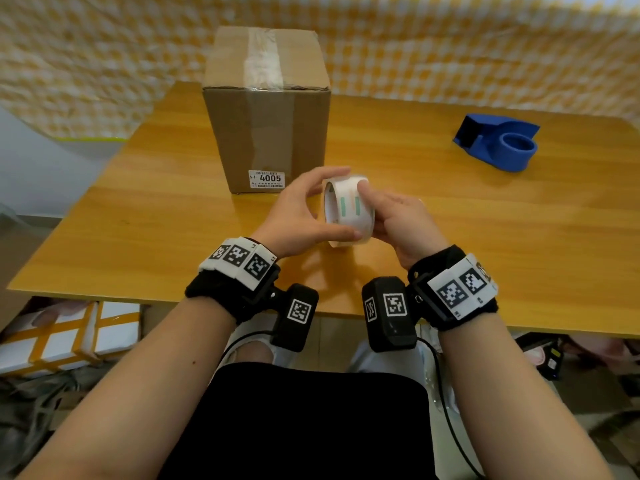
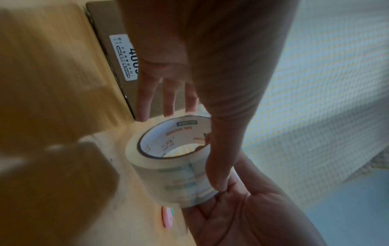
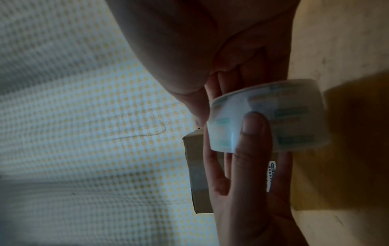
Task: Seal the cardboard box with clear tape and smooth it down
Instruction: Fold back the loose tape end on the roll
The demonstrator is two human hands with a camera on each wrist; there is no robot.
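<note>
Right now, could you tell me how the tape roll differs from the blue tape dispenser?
The tape roll is whitish and translucent; the blue tape dispenser is opaque blue. The roll is held above the table by the left hand and right hand; the dispenser rests untouched, its hub empty.

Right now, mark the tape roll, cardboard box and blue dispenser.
clear tape roll (image 1: 349, 209), head view, outer band.
brown cardboard box (image 1: 266, 133), head view, front face.
blue plastic tape dispenser (image 1: 498, 142), head view, body.

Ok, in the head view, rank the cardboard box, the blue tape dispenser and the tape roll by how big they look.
1. cardboard box, clearly largest.
2. blue tape dispenser.
3. tape roll, smallest, though it is partly covered by both hands and sits nearer the camera.
</note>
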